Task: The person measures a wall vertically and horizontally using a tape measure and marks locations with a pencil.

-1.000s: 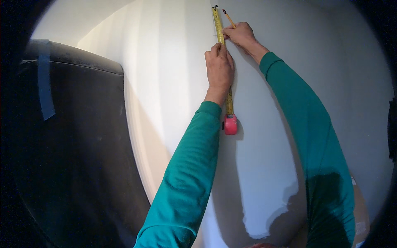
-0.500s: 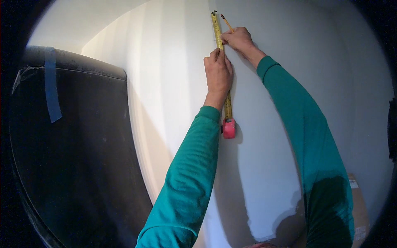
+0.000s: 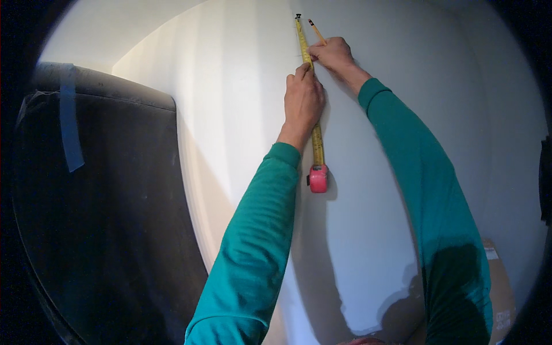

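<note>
Little has shifted since the earlier frames: we note only that the view has swung slightly, bringing more of the dark padded panel [image 3: 109, 218] into sight at left, while both arms keep their reach up the white wall [image 3: 230, 115]. Our left hand [image 3: 303, 100] presses the yellow steel tape blade [image 3: 316, 144] flat against the wall, fingers closed over it; the pink tape case [image 3: 318, 178] hangs free below the wrist, and the blade's end hook sits high near the top of view. Our right hand [image 3: 332, 53] is closed around a yellow pencil [image 3: 316, 31], its tip just beside the blade. We judge the step to be marking a measured point; the next move calls for a steady blade and a short stroke at the reading. A strip of blue tape [image 3: 69, 123] runs down the panel's upper left. A brown cardboard box [image 3: 500, 293] stands at lower right, its print too small to tell.
</note>
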